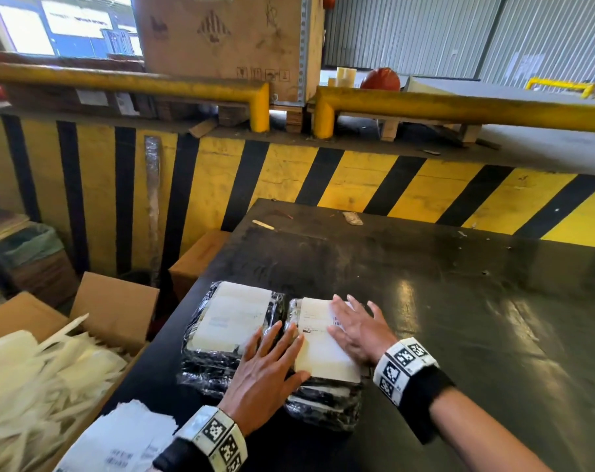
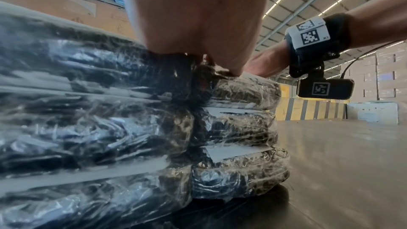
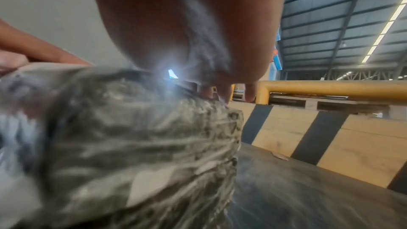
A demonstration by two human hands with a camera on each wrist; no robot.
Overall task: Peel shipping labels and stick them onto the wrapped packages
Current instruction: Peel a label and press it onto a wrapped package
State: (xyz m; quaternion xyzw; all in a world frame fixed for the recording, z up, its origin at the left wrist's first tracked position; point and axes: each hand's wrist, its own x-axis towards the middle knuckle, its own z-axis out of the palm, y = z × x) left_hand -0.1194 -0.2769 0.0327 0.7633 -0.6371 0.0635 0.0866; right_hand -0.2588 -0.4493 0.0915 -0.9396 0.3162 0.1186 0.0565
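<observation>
Two stacks of black packages wrapped in clear film stand side by side on the dark table [image 1: 459, 301]. The left stack [image 1: 204, 366] carries a white label [image 1: 234, 315] on top. On the right stack [image 1: 323, 407] lies another white label [image 1: 323, 356] with a barcode. My left hand [image 1: 272, 356] lies flat with straight fingers across the gap between the stacks, touching that label's left edge. With spread fingers, my right hand [image 1: 357, 325] presses flat on the label's right side. In the left wrist view the stacks [image 2: 237, 128] show several layers. The right wrist view shows the right stack [image 3: 143, 145], blurred.
An open cardboard box [image 1: 112, 308] at the left holds several white backing strips [image 1: 40, 379]. A pile of label sheets [image 1: 119, 437] lies at the table's near left corner. A yellow and black striped wall [image 1: 357, 178] with yellow rails [image 1: 459, 107] stands behind the table.
</observation>
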